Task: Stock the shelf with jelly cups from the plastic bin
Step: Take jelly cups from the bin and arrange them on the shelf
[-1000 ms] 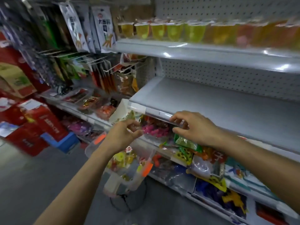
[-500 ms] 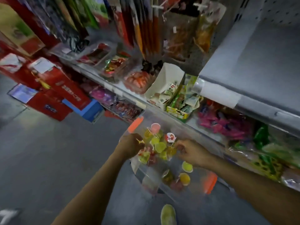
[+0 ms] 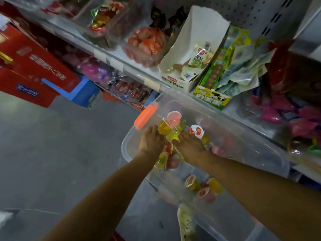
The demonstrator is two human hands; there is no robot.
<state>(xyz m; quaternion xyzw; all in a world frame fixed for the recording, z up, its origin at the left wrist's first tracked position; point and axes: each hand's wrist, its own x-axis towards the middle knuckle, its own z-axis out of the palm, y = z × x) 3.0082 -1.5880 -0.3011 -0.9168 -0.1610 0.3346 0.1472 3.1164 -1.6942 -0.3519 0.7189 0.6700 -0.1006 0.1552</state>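
Observation:
A clear plastic bin (image 3: 125, 146) with an orange latch (image 3: 145, 116) sits in front of the lower shelf. Inside lie several jelly cups, yellow, pink and red; a pink one (image 3: 174, 118) and a red-lidded one (image 3: 196, 130) top the far pile, and a few more (image 3: 203, 187) lie nearer me. My left hand (image 3: 152, 142) and my right hand (image 3: 189, 147) are side by side, knuckles up, inside the bin. The fingers of both curl down round cups in the far pile; their tips are hidden. A corner of the grey stocking shelf (image 3: 307, 44) shows at top right.
The shelf edge (image 3: 121, 66) behind the bin carries a torn white snack carton (image 3: 191, 56), a green box (image 3: 213, 99) and tubs of sweets. Red cartons (image 3: 34, 66) and a blue box (image 3: 83, 94) stand on the grey floor (image 3: 52, 162) at left.
My view has dropped from the shelves to the bin. Both hands came down from the shelf edge into the bin and now close on cups in the far pile.

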